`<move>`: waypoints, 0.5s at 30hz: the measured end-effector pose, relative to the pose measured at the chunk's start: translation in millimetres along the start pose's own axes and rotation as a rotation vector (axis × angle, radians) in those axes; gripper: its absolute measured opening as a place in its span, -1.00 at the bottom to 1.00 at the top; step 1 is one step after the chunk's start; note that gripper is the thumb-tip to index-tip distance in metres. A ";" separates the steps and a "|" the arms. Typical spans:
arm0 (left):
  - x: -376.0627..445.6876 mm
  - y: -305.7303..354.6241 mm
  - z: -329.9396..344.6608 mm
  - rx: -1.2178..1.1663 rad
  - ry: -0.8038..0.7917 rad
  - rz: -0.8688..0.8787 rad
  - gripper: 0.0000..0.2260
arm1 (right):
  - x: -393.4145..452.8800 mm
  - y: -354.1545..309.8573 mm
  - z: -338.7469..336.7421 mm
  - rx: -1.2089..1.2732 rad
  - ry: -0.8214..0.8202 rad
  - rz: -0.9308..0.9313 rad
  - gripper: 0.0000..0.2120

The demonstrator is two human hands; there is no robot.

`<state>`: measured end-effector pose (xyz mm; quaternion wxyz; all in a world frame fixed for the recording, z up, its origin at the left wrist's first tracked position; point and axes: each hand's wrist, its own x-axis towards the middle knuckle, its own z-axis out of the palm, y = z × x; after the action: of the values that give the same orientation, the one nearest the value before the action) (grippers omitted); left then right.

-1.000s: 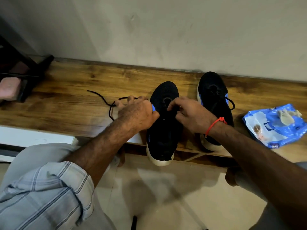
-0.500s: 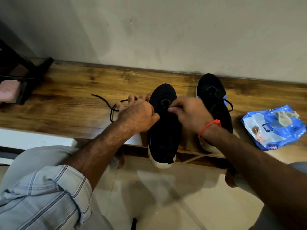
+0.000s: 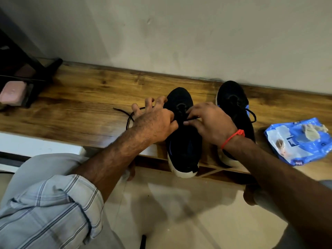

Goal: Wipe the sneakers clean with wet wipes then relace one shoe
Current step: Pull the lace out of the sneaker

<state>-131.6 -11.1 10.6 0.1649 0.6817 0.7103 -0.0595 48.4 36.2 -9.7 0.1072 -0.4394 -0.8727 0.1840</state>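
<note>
Relacing is the step in hand. On the worktop (image 3: 75,112), our left hand (image 3: 154,126) pinches the lace (image 3: 128,115) at the near sneaker (image 3: 183,141), other fingers spread; our right hand (image 3: 210,123) pinches its other end (second sneaker (image 3: 233,105) and wipes pack (image 3: 298,141) beyond). Next: thread an eyelet.

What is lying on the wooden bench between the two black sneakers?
In the head view, the right hand reaches over that gap between the near sneaker and the far sneaker; below it only bare bench shows.
</note>
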 end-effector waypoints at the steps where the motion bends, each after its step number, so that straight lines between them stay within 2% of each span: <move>1: -0.9 -1.8 -1.7 0.002 -0.009 0.005 -0.76 | 1.5 -0.4 -7.5 0.235 0.041 0.097 -0.85; 3: -2.0 -4.8 -5.2 0.008 -0.023 0.009 -0.76 | 8.2 6.0 -26.9 0.834 0.145 0.418 -0.78; 4: -2.6 -5.9 -6.3 0.009 -0.025 0.008 -0.77 | 10.8 12.2 -31.9 1.030 0.206 0.537 -0.75; 5: -3.1 -6.0 -6.8 0.008 -0.025 0.010 -0.77 | 12.1 18.5 -32.2 1.115 0.273 0.608 -0.75; 7: -3.8 -4.1 -6.5 0.002 -0.035 0.017 -0.78 | 13.4 26.5 -24.3 0.955 0.388 0.623 -0.81; 8: -4.4 -2.5 -5.9 -0.001 -0.043 0.024 -0.78 | 11.6 26.5 -18.6 0.767 0.398 0.564 -0.73; 10: -4.9 0.5 -5.1 0.007 -0.051 0.038 -0.79 | 4.2 19.7 -12.1 0.410 0.287 0.255 -0.58; 12: -4.8 2.7 -4.7 0.026 -0.053 0.042 -0.80 | -2.0 8.4 -7.6 0.107 0.104 -0.004 -0.58; 14: -4.7 2.8 -4.5 0.034 -0.058 0.036 -0.78 | -4.4 -0.4 0.0 -0.143 -0.034 -0.061 -0.64; 15: -4.6 2.4 -4.2 0.031 -0.065 0.033 -0.77 | -3.9 -2.2 3.4 -0.197 -0.036 -0.064 -0.69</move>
<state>-129.8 -14.0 16.3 0.1782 0.6936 0.6922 -0.0897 47.9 31.1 -12.0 0.0535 -0.4163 -0.9019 0.1016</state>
